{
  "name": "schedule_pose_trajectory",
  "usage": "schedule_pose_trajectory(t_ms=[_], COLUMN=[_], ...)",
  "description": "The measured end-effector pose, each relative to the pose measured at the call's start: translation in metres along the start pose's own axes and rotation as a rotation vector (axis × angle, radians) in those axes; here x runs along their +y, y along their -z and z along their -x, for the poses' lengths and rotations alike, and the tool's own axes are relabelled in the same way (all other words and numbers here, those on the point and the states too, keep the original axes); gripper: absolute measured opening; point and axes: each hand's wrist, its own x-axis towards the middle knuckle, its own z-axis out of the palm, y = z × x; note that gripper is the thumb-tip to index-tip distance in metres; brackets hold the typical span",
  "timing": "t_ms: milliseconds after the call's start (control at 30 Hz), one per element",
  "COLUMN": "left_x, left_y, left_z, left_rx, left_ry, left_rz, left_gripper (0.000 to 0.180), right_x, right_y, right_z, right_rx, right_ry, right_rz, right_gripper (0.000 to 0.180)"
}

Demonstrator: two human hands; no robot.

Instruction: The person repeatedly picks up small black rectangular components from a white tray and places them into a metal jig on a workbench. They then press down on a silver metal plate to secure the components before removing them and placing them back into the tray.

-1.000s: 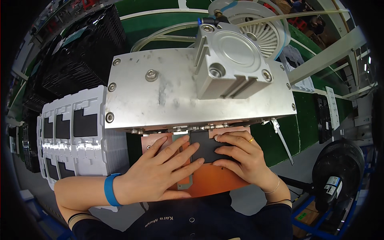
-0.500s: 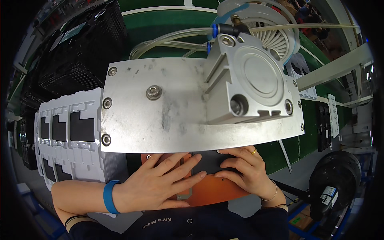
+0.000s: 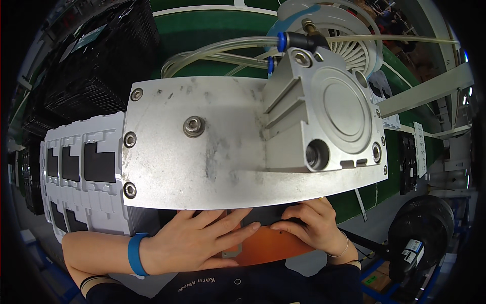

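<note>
A large grey metal plate (image 3: pixel 217 147) with a pneumatic cylinder (image 3: pixel 329 111) bolted on it fills the middle and hides much of what lies below. Just under its near edge a dark flat part (image 3: pixel 266 215) rests on an orange fixture (image 3: pixel 268 245). My left hand (image 3: pixel 197 243), with a blue wristband, lies flat with fingers spread on the fixture and the dark part. My right hand (image 3: pixel 316 228) presses its fingertips on the dark part's right end. The far half of the part is hidden under the plate.
A stack of white trays (image 3: pixel 81 172) holding dark flat parts stands at the left. Black crates (image 3: pixel 96 61) are behind them. Clear air hoses (image 3: pixel 212 50) run to the cylinder. A white fan (image 3: pixel 349 35) is behind, a black fan (image 3: pixel 425 228) at lower right.
The metal plate and cylinder now look larger and cover more of the view. More of the dark part and my fingers is hidden under its edge. Both hands stay on the part.
</note>
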Motion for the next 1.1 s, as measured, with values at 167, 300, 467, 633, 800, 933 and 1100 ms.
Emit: schedule_pose_trajectory(t_ms=[167,300,467,633,800,933,1100], left_x=[-0.0003,-0.0010,0.0002,0.0006,-0.0002,0.0012,-0.0016], left_y=[0.0004,0.0011,0.0012,0.0025,-0.0001,0.0005,-0.0013], left_z=[-0.0007,-0.0009,-0.0010,-0.0017,0.0000,-0.0003,-0.0010], left_rx=[0.000,-0.008,-0.010,-0.014,-0.004,0.015,0.020], left_ry=[-0.003,-0.006,-0.004,-0.010,-0.003,-0.003,-0.009], left_rz=[-0.011,-0.006,-0.022,-0.045,-0.018,-0.032,0.031], left_gripper=[0.069,0.069,0.069,0.069,0.068,0.067,0.065], right_x=[-0.0020,-0.0023,-0.0018,0.0010,0.0028,-0.0007,-0.0047], right_y=[0.0032,0.0050,0.0051,0.0036,0.0006,0.0026,0.0041], right_z=[0.0010,0.0020,0.0028,0.0042,0.0079,0.0061,-0.0009], right_rx=[-0.039,-0.075,-0.066,-0.046,-0.058,-0.068,-0.110], right_ry=[0.003,-0.010,-0.017,-0.009,-0.021,-0.033,-0.070], right_rz=[-0.012,-0.027,-0.023,-0.030,-0.046,-0.026,-0.075], right_gripper=[0.029,0.030,0.030,0.030,0.031,0.030,0.029])
